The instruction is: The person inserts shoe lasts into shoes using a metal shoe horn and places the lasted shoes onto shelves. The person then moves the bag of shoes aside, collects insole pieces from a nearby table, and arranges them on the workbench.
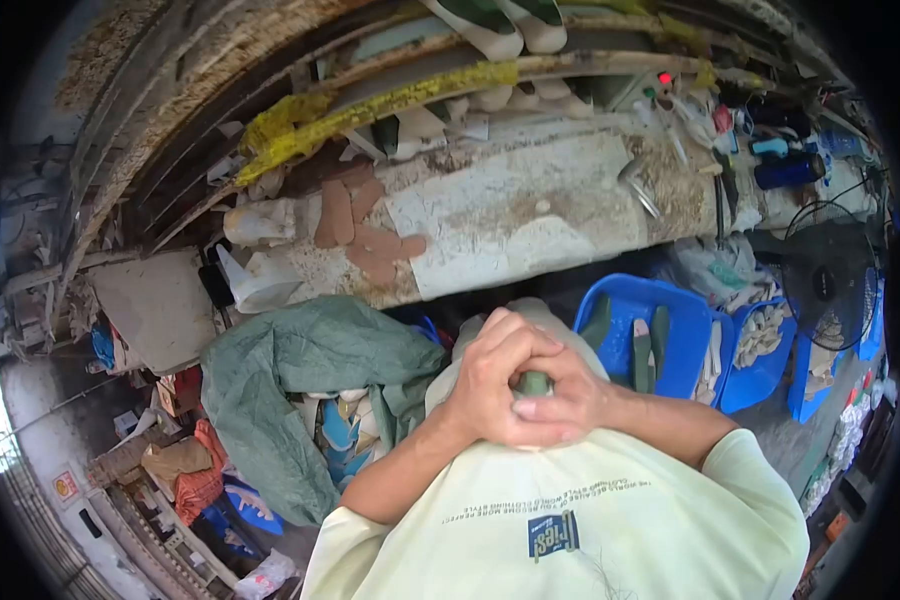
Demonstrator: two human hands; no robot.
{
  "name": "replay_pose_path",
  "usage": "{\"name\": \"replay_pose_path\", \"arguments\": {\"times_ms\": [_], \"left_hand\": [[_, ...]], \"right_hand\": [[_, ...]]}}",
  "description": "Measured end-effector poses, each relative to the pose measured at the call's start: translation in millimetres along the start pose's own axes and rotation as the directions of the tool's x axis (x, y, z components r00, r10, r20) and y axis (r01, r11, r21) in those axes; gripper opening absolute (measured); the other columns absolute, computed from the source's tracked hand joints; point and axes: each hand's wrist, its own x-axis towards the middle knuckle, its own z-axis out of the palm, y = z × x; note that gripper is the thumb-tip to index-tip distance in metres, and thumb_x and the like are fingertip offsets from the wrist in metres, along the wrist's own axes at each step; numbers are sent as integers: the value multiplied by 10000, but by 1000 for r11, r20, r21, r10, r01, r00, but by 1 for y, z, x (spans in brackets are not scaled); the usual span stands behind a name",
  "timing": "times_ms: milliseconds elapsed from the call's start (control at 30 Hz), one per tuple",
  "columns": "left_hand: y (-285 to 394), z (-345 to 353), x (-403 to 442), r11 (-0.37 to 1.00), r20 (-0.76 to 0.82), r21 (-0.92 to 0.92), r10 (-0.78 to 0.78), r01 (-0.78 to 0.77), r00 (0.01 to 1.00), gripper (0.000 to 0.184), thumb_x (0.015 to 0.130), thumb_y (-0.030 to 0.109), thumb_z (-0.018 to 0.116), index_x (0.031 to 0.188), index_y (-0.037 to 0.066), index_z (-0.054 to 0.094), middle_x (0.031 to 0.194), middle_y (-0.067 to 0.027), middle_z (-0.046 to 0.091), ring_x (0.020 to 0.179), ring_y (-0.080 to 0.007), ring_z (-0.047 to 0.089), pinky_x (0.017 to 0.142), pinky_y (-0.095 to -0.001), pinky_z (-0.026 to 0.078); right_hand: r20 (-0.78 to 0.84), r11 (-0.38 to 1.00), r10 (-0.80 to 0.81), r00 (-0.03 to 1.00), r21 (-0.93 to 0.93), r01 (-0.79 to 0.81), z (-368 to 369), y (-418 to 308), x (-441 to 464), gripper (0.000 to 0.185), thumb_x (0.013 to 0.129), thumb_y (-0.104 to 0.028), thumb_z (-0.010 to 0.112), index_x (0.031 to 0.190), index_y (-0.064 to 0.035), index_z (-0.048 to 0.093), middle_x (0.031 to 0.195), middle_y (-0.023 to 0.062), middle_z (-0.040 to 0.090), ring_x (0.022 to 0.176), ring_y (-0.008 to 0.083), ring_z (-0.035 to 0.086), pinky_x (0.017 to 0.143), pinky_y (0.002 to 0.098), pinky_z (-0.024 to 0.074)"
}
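Pale yellow short-sleeved shirt (610, 520), dark blue printed square, small dark lettering, light trousers

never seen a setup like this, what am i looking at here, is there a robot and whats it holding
There is no robot: these are a person's bare hands. The single picture comes from a camera on their head, looking forward and down, so their own shirt fills the bottom. The left hand and right hand are clasped around a green thing, mostly hidden, so I can't tell what it is. Beyond them, a stained worktop bears flat brown pieces and, further right, a metal tool. A green sack sits to the left, a blue bin to the right.
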Motion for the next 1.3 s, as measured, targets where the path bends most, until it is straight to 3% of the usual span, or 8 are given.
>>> {"name": "replay_pose_path", "arguments": {"times_ms": [267,400,500,967,1033,1133,1167,1300], "left_hand": [[-18,3,3,1000,-68,5,13,-13,998,596,514,374,823,916,-21,629,891,-142,632,869,-283,629,808,-380,514],[-4,-16,-2,997,51,-28,-69,70,996,1204,448,716,794,1309,-46,441,1326,-275,417,1228,-422,447,982,-454,403],[6,-23,5,984,181,173,-71,40,981,1240,436,737,780,1328,-45,419,1362,-276,375,1268,-429,406,1002,-470,380],[-17,-8,17,991,-23,129,19,-16,1000,549,543,355,798,928,-8,651,875,-140,649,800,-275,625,773,-357,503],[-10,-10,17,856,-237,-153,-517,494,823,436,837,360,586,1015,-34,642,946,-113,670,895,-221,626,815,-353,482],[-22,-50,26,991,-577,58,-67,122,814,690,865,479,556,1298,-50,462,1258,-177,528,1185,-266,487,1020,-390,360],[-9,-63,25,985,-567,45,-113,168,816,785,830,523,586,1355,-35,413,1290,-177,511,1211,-269,476,1032,-396,348],[-21,-89,-26,866,-171,-350,-434,358,884,1050,701,598,732,1425,-24,294,1325,-170,493,1261,-273,449,1065,-418,323]], "right_hand": [[29,992,53,998,114,-56,-13,1,12,361,846,-372,540,808,-17,595,821,121,584,840,296,548,789,408,387],[58,961,32,998,273,-47,-19,-1,17,530,850,-518,571,983,-5,570,974,137,571,973,302,534,879,406,391],[85,971,-172,981,-156,184,-26,-11,19,791,692,-481,766,1210,36,464,1114,212,522,1065,339,508,938,422,385],[-57,993,107,993,52,-104,-14,8,17,351,796,-336,623,886,3,612,861,123,613,820,224,580,744,336,428],[-267,970,177,947,213,-121,-15,-2,35,308,868,-306,517,838,-8,592,830,88,602,782,177,564,714,299,434],[-389,582,341,856,802,133,-44,3,73,417,927,-417,436,781,-50,570,772,115,601,747,233,580,712,360,475],[-189,192,442,877,975,113,-64,1,78,389,918,-414,458,816,-70,608,788,125,624,773,272,602,721,389,502],[-245,39,423,872,967,253,-105,42,75,424,949,-369,353,951,-78,661,938,130,670,864,327,629,822,474,523]]}}
